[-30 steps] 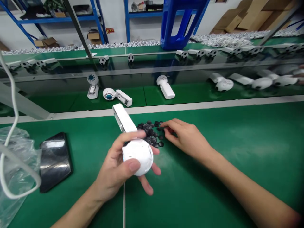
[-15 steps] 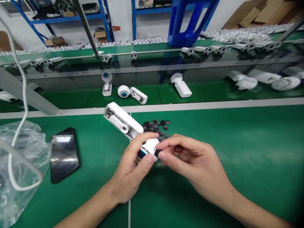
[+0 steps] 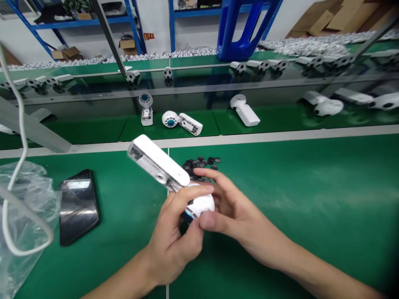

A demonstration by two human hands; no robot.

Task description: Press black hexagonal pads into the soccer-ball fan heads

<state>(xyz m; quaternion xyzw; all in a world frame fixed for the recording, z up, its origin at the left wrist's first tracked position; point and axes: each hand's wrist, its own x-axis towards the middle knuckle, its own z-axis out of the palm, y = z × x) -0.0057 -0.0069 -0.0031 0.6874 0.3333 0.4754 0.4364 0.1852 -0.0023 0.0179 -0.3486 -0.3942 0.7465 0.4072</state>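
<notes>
The left hand [image 3: 174, 241] holds a white fan [image 3: 162, 166] in the air above the bench [image 3: 311, 199], a little left of its middle. Its fingers are closed around the round head, and the handle points up toward the far left corner. The right hand [image 3: 237, 216] pinches the same head, with the thumb in front and the other fingers behind. The fan looks light and made of hard, smooth plastic, so the round head may slip; the flat handle is probably the safer place to grip. Small black pieces [image 3: 201, 162] lie just behind the hands, and a dark phone [image 3: 78, 205] lies toward the left edge. No writing can be read.
</notes>
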